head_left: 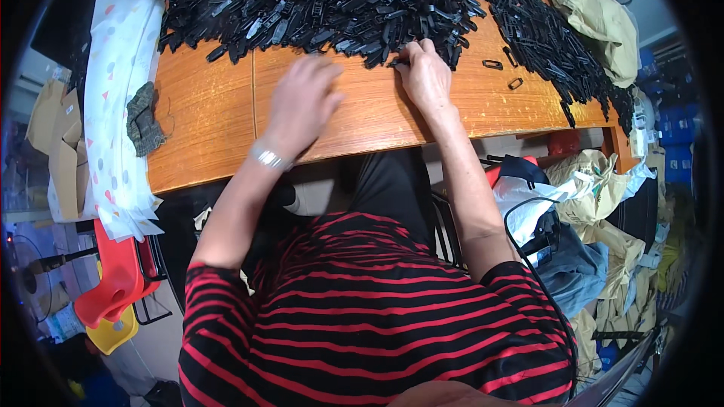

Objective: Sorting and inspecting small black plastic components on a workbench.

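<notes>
A wide heap of small black plastic clip-like pieces [317,7] covers the far part of the wooden table [204,105]. At the heap's near edge my right hand [426,79] is closed, thumb and fingers pinching a small black plastic piece [398,62]. My left hand [302,102], smeared by motion, is over the bare wood just short of the heap. Its fingers are too blurred to read, and a silver watch [269,157] is on that wrist. Right of my right hand lie two loose black oblong loops [492,65].
A second pile of slim black pieces [554,49] runs along the table's right side. White patterned sheeting [121,83] hangs over the left edge, with a dark cloth [143,120] on it. A red chair [113,283] stands lower left; bags [584,185] crowd the right.
</notes>
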The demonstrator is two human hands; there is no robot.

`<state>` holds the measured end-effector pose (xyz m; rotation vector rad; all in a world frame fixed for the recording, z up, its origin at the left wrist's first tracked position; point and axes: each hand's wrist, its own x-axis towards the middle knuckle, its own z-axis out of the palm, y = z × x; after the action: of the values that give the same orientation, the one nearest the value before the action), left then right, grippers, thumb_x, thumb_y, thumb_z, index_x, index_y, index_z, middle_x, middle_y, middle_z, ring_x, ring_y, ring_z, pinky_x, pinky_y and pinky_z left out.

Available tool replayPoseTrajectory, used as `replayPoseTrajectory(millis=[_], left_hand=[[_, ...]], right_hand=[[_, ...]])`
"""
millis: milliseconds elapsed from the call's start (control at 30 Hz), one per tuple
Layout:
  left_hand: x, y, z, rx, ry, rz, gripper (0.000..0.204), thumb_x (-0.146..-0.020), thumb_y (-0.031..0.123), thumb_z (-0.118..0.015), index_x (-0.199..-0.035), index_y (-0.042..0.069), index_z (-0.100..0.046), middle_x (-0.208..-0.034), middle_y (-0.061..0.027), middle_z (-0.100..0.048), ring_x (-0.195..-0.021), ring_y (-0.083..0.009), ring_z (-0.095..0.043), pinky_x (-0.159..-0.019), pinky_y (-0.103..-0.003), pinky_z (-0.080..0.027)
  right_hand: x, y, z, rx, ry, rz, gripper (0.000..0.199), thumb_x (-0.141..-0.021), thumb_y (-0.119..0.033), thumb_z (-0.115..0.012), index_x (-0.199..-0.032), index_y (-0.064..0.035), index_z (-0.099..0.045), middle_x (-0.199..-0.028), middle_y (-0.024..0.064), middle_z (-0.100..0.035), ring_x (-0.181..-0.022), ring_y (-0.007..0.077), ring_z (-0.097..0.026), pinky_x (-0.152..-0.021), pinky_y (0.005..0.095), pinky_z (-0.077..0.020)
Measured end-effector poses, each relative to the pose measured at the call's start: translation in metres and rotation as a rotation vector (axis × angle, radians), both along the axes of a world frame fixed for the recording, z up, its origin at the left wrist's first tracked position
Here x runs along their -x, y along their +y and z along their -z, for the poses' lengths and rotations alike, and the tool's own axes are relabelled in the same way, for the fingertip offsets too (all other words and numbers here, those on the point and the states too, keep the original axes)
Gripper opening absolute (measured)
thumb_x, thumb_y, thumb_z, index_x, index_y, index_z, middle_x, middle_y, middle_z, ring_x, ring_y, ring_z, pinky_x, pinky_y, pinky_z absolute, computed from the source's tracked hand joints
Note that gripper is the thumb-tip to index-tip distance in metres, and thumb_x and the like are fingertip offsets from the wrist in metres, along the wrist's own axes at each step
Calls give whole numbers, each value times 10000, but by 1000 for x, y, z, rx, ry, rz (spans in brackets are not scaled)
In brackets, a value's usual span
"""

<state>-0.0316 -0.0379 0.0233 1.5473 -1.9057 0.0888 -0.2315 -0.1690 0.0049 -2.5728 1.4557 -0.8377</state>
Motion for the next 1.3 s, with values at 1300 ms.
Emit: replayPoseTrajectory(millis=[1300], left_hand=[[-8, 2, 27, 6, 22, -99, 187, -752, 77, -724, -907, 54, -622, -884, -92, -585, -883, -290, -558, -756, -385, -470]], right_hand=[[-18, 61, -9, -250, -279, -265, 275, -797, -128, -749, -1024, -11, -647, -876, 146, -638, -712, 250, -631, -680, 360, -511]])
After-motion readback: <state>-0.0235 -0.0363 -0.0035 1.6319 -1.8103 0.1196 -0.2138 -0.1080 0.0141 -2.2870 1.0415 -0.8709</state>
